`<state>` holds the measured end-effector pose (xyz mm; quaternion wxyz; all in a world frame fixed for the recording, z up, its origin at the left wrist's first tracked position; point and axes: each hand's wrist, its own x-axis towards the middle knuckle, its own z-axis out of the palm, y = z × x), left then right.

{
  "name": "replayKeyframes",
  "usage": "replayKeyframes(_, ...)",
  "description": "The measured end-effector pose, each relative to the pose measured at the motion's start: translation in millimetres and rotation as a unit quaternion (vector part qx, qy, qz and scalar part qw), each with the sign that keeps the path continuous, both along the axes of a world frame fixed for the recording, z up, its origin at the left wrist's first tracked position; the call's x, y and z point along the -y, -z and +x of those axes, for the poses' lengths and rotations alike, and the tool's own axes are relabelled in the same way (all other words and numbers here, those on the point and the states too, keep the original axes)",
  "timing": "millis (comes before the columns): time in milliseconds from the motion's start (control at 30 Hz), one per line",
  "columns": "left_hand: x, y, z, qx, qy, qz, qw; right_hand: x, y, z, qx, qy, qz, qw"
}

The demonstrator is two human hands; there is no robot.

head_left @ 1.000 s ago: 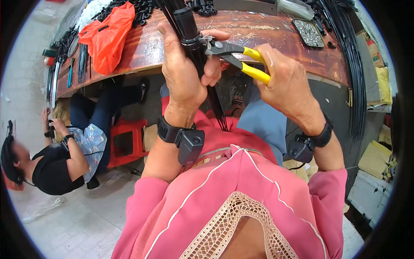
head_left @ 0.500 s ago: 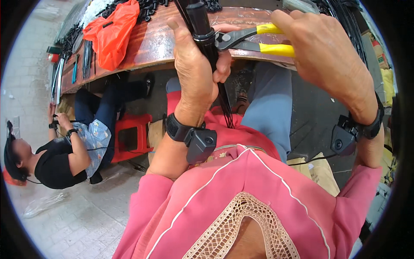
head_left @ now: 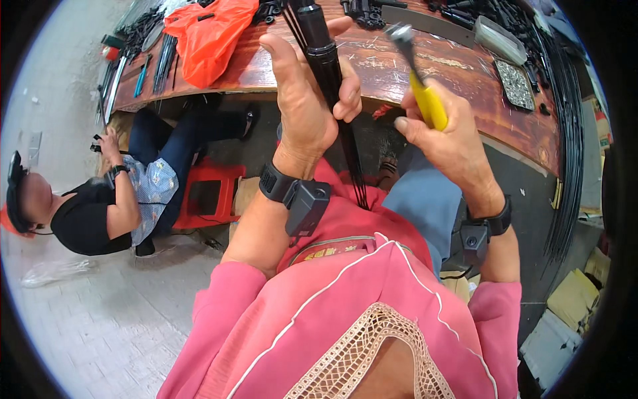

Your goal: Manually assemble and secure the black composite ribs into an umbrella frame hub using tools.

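Note:
My left hand [head_left: 302,110] is wrapped around a black umbrella frame [head_left: 324,63], its thumb standing up beside the shaft. A bundle of thin black ribs hangs below that hand toward my lap, and more ribs rise at the upper left. To the right, my right hand [head_left: 458,139] grips yellow-handled pliers [head_left: 428,103]. Their metal head points up and away over the table, apart from the frame. Seen nearly edge-on, the pliers do not show whether their jaws are parted.
On the wooden table [head_left: 452,63] lie an orange plastic bag [head_left: 212,43], black tube parts, a tray of small metal pieces [head_left: 515,85] and a clear box [head_left: 498,40]. Long black rods [head_left: 565,146] hang over the right edge. A co-worker [head_left: 93,206] sits at left near a red stool [head_left: 209,196].
The pliers have come away from the umbrella frame, moved right and turned to point upward. My right hand has lowered toward me. The left hand still holds the frame, and the view has shifted.

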<state>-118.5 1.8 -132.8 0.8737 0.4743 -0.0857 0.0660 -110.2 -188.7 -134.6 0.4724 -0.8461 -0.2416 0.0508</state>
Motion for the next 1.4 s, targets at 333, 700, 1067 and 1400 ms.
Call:
replayKeyframes(333, -10, 4, -1, 0.028, 0.000, -0.035, 0.999, -78, -21, -5, -0.151, -0.018, 0.456, 0.877)
replayKeyframes(700, -11, 8, -9, 0.036, 0.007, -0.006, 0.999, -83, -31, -12, -0.114, 0.014, 0.468, 0.876)
replayKeyframes(1067, -26, 10, -14, 0.050, 0.133, -0.099, 0.985, -70, -33, -5, -0.009, -0.055, 0.338, 0.940)
replayKeyframes(1400, -19, 4, -18, 0.047, 0.018, 0.011, 0.999, -11, -13, -13, 0.274, 0.049, -0.118, 0.953)
